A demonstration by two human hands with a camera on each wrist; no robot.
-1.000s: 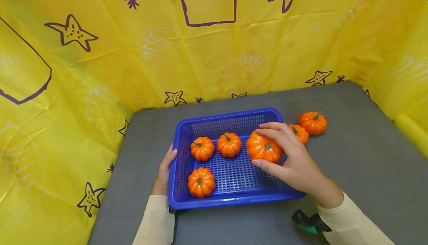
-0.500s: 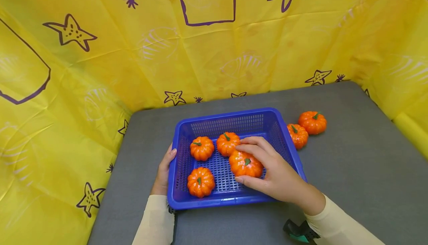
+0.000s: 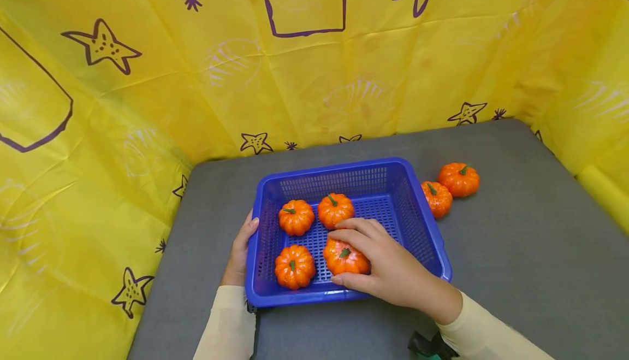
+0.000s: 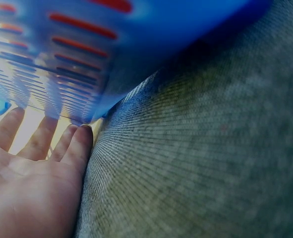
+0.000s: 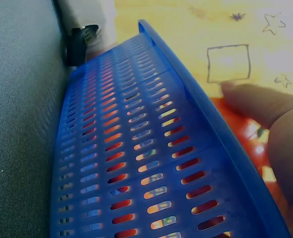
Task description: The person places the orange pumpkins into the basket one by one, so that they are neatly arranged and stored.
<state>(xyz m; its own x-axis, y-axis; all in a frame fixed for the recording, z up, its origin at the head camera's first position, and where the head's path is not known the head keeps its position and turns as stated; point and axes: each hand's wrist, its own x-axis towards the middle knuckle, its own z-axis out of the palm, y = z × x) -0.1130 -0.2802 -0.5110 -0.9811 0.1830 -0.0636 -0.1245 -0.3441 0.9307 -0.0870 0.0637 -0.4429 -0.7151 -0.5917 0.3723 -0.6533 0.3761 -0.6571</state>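
Note:
In the head view, my right hand point(image 3: 388, 261) holds a small orange toy pumpkin point(image 3: 344, 257) with a green stem, low inside the blue plastic basket point(image 3: 378, 295). The thumb is on the near side of the pumpkin and the fingers curve over its far side. Three more pumpkins sit in the basket: one at back left point(image 3: 296, 218), one at back middle point(image 3: 336, 210), one at front left point(image 3: 295, 267). My left hand point(image 3: 241, 251) rests against the basket's left side, thumb tip at the rim. The left wrist view shows its fingers point(image 4: 37, 141) extended to the slotted wall.
Outside the basket's right wall, two more pumpkins lie on the grey table point(image 3: 530, 229), a nearer one point(image 3: 437, 200) and a farther one point(image 3: 459, 180). A yellow patterned cloth point(image 3: 314, 87) hangs behind and at both sides.
My right hand has carried the pumpkin left and nearer, from the basket's right part to its front middle. The left hand, basket and other pumpkins stay about where they were.

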